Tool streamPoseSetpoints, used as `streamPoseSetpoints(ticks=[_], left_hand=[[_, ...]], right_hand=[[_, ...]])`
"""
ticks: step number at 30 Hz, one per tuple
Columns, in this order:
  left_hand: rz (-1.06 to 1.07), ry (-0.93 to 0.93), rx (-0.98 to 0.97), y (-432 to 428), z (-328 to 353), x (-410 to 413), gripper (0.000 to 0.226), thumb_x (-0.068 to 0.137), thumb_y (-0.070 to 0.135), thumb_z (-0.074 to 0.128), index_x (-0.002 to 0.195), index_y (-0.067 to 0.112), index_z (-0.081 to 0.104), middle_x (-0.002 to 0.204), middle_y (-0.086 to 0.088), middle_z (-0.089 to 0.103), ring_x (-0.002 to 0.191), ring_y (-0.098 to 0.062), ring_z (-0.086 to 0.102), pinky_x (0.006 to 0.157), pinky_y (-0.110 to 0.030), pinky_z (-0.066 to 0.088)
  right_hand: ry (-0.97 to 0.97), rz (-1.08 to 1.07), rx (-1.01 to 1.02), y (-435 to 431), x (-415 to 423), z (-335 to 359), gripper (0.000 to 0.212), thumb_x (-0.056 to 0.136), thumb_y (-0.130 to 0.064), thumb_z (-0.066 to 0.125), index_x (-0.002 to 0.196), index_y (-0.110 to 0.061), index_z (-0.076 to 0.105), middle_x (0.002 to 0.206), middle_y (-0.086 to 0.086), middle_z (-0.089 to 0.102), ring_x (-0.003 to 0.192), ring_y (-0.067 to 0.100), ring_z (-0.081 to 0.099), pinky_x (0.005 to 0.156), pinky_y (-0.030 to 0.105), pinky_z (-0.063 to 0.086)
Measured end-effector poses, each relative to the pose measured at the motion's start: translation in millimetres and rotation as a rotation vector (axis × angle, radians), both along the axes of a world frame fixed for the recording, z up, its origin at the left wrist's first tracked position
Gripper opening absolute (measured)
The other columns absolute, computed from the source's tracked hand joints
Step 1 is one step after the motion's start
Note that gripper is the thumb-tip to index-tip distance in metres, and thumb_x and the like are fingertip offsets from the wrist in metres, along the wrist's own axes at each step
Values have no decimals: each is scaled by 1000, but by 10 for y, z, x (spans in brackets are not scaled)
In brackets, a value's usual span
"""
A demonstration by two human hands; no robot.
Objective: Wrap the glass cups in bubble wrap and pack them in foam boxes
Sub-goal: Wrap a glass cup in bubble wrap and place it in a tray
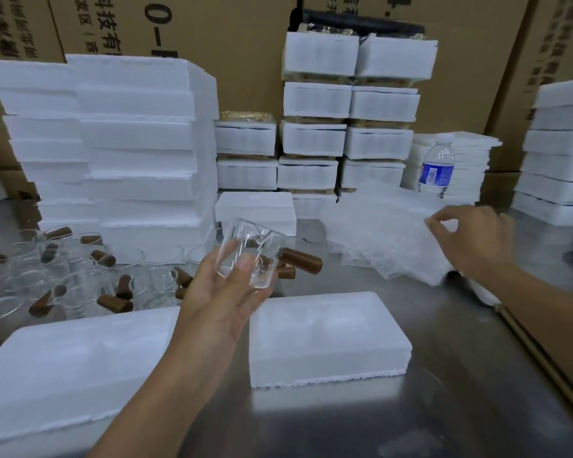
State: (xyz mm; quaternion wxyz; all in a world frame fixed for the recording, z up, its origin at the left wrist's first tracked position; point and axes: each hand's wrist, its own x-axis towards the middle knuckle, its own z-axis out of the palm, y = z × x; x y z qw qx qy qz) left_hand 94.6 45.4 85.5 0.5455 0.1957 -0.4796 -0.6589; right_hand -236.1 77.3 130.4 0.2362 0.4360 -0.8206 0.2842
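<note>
My left hand (217,299) holds a clear glass cup (250,256) tilted above the steel table, over the near edge of an open foam box (328,338) with two moulded hollows. My right hand (473,239) is at the right, thumb and forefinger pinching the top sheet of a pile of bubble wrap (387,236). Another foam box half (70,368) lies at the near left. Several more glass cups (80,276) with brown wooden handles (113,304) lie jumbled at the left.
Tall stacks of foam box halves (139,143) stand behind the cups. Packed foam boxes (315,140) are stacked at the back centre, more foam (559,153) at the right. A water bottle (436,168) stands behind the bubble wrap. Cardboard cartons (232,44) wall the back.
</note>
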Motion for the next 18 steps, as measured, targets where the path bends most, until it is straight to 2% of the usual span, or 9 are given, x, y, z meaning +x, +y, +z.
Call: streamPoseSetpoints(ticks=[3, 6, 7, 9, 11, 13, 15, 17, 18], left_hand=[[-35, 59, 20, 2, 45, 37, 60, 67, 37, 68, 124, 25, 53, 113, -1, 70, 105, -26, 67, 87, -31, 54], [-74, 126, 37, -8, 129, 128, 53, 73, 38, 65, 123, 23, 53, 112, -5, 70, 104, -29, 67, 83, -30, 56], [-89, 144, 37, -7, 167, 163, 60, 69, 40, 72, 123, 22, 53, 115, -7, 69, 105, -29, 66, 82, -30, 56], [-126, 186, 34, 3, 226, 224, 87, 50, 43, 89, 126, 21, 53, 120, -9, 66, 110, -31, 64, 83, -32, 55], [-140, 242, 29, 0, 251, 282, 97, 41, 42, 93, 127, 22, 54, 122, -9, 66, 113, -31, 62, 83, -33, 55], [-139, 283, 8, 5, 270, 319, 93, 40, 42, 94, 123, 23, 57, 122, -8, 66, 114, -30, 61, 84, -32, 55], [-135, 299, -18, 11, 279, 349, 89, 43, 44, 92, 122, 24, 58, 122, -6, 65, 114, -29, 61, 84, -30, 54], [-154, 319, -31, 27, 281, 369, 86, 46, 44, 90, 123, 24, 57, 123, -6, 65, 113, -28, 62, 83, -29, 54], [-169, 330, -30, 37, 281, 371, 86, 47, 44, 90, 124, 23, 57, 123, -6, 65, 112, -27, 63, 82, -28, 54]], right_hand=[[-84, 120, -232, -44, 176, 180, 28, 93, -34, 54, 106, -13, 67, 109, 9, 67, 99, 27, 59, 95, 39, 40], [-147, 382, -317, -66, 487, 328, 18, 94, -24, 55, 96, -9, 64, 94, 2, 65, 88, 11, 53, 74, 15, 34], [-172, 481, -315, -59, 636, 362, 15, 94, -21, 54, 94, -8, 62, 88, -2, 62, 85, 5, 51, 68, 11, 33], [-204, 679, -290, -3, 967, 382, 9, 95, -15, 53, 90, -11, 58, 81, -9, 58, 80, -2, 50, 68, 5, 36], [-149, 867, -192, 75, 1241, 328, 9, 95, -12, 51, 89, -19, 54, 82, -11, 59, 82, 1, 53, 74, 9, 39], [-76, 986, 1, 161, 1423, 208, 9, 96, -15, 49, 94, -22, 55, 90, -8, 63, 88, 6, 57, 78, 16, 44], [94, 994, 179, 221, 1519, 53, 12, 96, -15, 48, 99, -18, 59, 102, -1, 66, 96, 19, 59, 84, 32, 49], [361, 963, 286, 220, 1515, -96, 14, 93, -10, 53, 101, -17, 62, 115, 1, 66, 112, 24, 56, 99, 39, 44], [454, 947, 352, 218, 1503, -160, 19, 92, -7, 55, 105, -19, 62, 127, -3, 61, 125, 20, 49, 107, 37, 34]])
